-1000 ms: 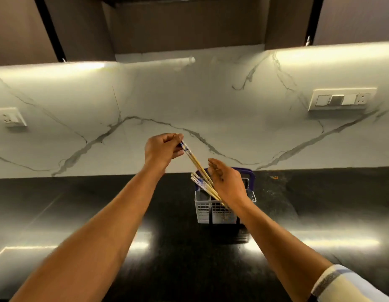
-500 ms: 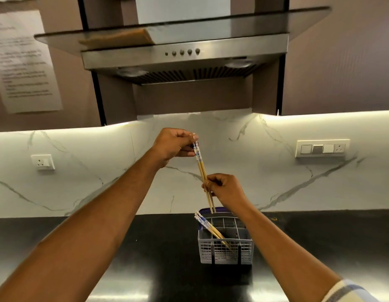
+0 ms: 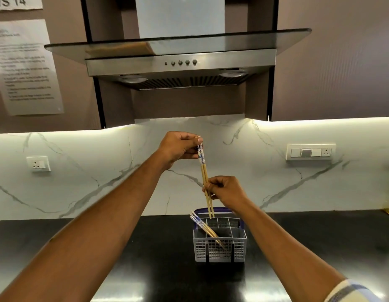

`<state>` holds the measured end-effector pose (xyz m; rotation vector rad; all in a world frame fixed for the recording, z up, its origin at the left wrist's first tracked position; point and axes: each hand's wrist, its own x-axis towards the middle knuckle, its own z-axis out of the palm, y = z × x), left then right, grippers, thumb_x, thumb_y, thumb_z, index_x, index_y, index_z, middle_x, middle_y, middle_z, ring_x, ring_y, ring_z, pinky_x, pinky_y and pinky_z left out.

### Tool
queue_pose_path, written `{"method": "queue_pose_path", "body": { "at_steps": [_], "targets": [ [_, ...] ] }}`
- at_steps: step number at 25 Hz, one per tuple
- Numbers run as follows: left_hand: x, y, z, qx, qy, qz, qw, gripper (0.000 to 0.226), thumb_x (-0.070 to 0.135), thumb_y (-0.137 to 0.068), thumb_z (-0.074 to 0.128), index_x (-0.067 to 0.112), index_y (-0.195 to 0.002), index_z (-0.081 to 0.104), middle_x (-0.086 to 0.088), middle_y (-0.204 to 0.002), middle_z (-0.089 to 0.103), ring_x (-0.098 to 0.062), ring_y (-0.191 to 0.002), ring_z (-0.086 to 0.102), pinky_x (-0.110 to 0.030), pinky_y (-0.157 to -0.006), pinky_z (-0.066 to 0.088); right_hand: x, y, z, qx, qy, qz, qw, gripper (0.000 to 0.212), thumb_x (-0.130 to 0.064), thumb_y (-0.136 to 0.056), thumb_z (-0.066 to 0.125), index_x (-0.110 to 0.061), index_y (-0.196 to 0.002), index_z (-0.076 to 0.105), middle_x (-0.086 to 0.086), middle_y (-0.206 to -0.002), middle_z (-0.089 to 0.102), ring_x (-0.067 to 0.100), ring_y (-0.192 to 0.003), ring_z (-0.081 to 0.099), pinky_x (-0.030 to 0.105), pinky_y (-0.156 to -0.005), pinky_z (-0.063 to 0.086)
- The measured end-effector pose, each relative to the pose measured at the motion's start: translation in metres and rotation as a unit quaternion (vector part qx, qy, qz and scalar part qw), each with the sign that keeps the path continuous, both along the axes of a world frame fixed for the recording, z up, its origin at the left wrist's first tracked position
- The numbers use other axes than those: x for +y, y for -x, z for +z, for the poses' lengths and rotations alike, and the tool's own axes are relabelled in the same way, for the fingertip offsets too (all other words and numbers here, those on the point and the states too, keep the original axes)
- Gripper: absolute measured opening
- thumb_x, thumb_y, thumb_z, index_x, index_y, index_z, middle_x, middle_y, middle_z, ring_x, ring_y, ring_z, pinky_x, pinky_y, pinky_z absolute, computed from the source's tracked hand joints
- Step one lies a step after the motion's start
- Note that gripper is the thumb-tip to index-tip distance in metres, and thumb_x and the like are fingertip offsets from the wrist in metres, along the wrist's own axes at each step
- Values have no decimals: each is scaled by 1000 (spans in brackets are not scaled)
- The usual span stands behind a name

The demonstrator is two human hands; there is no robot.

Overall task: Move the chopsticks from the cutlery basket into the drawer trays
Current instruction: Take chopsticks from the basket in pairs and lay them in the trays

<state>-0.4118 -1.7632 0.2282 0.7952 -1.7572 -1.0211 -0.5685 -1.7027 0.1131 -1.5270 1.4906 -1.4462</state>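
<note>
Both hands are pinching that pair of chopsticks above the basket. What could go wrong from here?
The left hand pinches only the very top of the held pair, and the right hand grips lower with its fingertips, so a stick could slip out and drop. The tips hang just over the basket and might snag its grid. More chopsticks lean out over the basket's left rim; a bump could knock them onto the counter.

left hand [image 3: 178, 149] above right hand [image 3: 226, 190], both pinching.
</note>
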Motion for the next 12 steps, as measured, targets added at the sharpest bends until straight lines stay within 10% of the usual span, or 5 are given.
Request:
{"method": "queue_pose_path", "body": {
  "at_steps": [12],
  "targets": [
    [62, 14, -300, -56, -346, -85, 933, 20, 2, -90, 65, 1, -110, 66, -15, -90, 73, -24, -79, 72, -36, -71, 64, 124, -14, -268, -84, -287, -21, 954, 10, -15, -93, 65, -15, -87, 73, 11, -86, 76, 25, -87, 74, 36, -82, 60]
  ]
}}
